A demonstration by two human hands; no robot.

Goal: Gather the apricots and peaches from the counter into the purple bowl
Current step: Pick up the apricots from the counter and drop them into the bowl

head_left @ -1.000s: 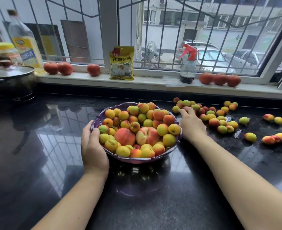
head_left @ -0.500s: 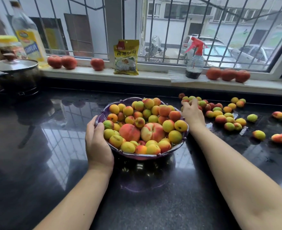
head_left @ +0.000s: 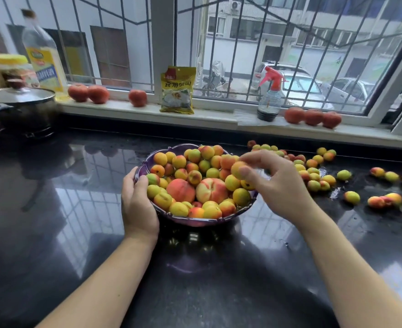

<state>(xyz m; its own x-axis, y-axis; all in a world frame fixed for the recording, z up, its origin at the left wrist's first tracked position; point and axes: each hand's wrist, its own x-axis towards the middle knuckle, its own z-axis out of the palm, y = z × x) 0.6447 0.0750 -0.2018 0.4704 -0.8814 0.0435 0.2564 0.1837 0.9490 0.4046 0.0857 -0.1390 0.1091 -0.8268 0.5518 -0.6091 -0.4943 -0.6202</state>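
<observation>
The right hand (head_left: 275,183) has come back from the loose fruit, pinching an apricot (head_left: 237,169) over the heaped purple bowl (head_left: 196,222) at frame centre; the left hand (head_left: 137,202) grips its rim. Dropped there, the apricot may roll off onto the tabletop (head_left: 65,209).

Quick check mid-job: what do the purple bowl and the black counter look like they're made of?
The scalloped purple bowl looks like translucent plastic, possibly glass: its rim is glossy and lets light through. The black counter looks like polished stone, maybe granite: it mirrors the window bars and shows fine speckling. Neither can be confirmed by look alone.
</observation>
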